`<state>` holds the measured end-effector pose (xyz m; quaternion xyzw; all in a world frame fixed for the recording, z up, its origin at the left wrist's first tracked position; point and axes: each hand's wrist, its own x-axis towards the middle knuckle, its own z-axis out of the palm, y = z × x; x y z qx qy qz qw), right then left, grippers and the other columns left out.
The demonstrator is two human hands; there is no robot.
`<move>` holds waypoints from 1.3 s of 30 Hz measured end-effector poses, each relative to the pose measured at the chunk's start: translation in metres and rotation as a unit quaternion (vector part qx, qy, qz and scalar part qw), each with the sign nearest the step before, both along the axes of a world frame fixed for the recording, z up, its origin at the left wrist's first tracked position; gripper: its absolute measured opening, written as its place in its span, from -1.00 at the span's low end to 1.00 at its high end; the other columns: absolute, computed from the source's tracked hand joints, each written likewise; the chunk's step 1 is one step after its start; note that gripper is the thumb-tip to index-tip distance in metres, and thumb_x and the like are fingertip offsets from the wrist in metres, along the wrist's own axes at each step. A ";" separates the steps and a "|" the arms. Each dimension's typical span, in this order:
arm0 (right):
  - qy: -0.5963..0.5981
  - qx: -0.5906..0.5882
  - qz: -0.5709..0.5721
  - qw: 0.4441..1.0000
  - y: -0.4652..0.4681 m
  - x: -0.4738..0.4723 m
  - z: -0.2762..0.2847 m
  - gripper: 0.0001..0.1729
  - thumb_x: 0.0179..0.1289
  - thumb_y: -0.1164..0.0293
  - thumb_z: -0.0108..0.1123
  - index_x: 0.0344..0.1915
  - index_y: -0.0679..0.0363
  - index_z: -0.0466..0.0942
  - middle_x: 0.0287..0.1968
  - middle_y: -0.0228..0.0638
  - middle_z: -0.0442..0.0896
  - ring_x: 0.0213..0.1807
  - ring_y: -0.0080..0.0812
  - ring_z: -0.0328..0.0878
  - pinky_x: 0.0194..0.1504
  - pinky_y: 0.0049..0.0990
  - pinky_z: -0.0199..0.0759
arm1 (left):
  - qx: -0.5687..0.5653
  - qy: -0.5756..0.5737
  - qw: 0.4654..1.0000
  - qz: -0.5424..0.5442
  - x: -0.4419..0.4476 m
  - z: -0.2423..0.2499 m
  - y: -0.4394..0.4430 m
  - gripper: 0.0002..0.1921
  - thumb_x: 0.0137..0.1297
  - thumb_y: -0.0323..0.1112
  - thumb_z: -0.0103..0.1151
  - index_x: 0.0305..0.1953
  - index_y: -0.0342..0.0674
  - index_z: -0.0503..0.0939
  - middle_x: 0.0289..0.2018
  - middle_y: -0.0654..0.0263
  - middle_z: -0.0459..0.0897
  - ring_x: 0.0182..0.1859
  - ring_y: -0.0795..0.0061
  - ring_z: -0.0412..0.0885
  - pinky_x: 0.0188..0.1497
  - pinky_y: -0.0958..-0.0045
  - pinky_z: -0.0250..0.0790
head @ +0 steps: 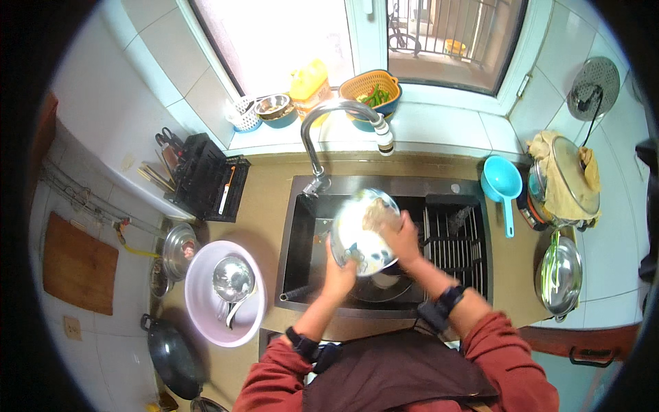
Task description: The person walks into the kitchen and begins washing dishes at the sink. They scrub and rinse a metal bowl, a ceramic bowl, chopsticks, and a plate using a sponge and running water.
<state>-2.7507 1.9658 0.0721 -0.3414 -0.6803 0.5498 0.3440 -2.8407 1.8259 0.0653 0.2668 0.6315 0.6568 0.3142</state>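
My left hand (340, 275) grips the near left rim of a white bowl (355, 226) with a floral pattern, tilted above the dark sink (304, 288). Against the bowl's surface my right hand (401, 239) presses a tan cloth or scrubber (378, 213), blurred by motion. Behind the bowl stands a chrome faucet (309, 134), its spout over the back of the sink. Under my hands a round item lies in the basin, partly hidden by the bowl. A black dish rack (453, 247) fills the sink's right side.
Left of the sink are a lilac basin (193, 298) holding a metal ladle (233, 278), a black knife holder (193, 175) and a wok (175, 355). On the right are a turquoise dipper (500, 177), a covered pot (571, 175) and a steel bowl with scallions (569, 273). Baskets line the windowsill.
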 end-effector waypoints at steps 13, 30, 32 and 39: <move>-0.163 0.271 0.279 0.907 0.062 -0.014 0.024 -0.68 0.06 0.23 0.22 -0.22 0.17 0.49 -0.38 -0.21 0.65 -0.37 -0.23 0.63 -0.35 -0.25 0.48 | -0.148 -0.134 0.978 -0.056 -0.026 0.009 -0.008 -0.52 0.07 -0.67 -0.17 0.10 -0.29 0.33 -0.12 0.18 0.53 -0.06 0.36 0.52 -0.01 0.40 0.41; 0.009 0.109 0.129 0.986 0.059 0.020 -0.027 -0.79 0.09 0.46 0.25 -0.26 0.30 0.52 -0.41 -0.24 0.63 -0.41 -0.57 0.52 -0.34 -0.56 0.41 | -0.094 0.002 0.980 -0.177 -0.040 0.015 0.006 -0.45 0.13 -0.64 -0.12 0.22 -0.30 0.20 0.00 0.16 0.47 0.03 0.38 0.46 0.12 0.45 0.27; 0.091 -0.083 -0.009 0.992 0.028 0.006 -0.028 -0.78 0.13 0.53 0.19 -0.18 0.29 0.50 -0.31 -0.30 0.63 -0.34 -0.52 0.55 -0.29 -0.53 0.45 | -0.066 -0.109 0.990 -0.063 -0.023 0.009 0.015 -0.36 0.07 -0.68 -0.17 0.27 -0.30 0.11 0.10 0.10 0.37 0.12 0.32 0.38 0.19 0.43 0.21; 0.000 -0.121 -0.070 0.990 -0.008 0.005 -0.009 -0.70 0.06 0.56 0.24 -0.15 0.32 0.49 -0.21 -0.32 0.63 -0.20 -0.48 0.57 -0.18 -0.48 0.49 | -0.062 0.019 0.997 -0.033 -0.009 0.004 0.007 -0.22 -0.10 -0.68 -0.20 0.29 -0.30 -0.02 0.13 0.02 0.29 0.24 0.22 0.24 0.31 0.38 0.04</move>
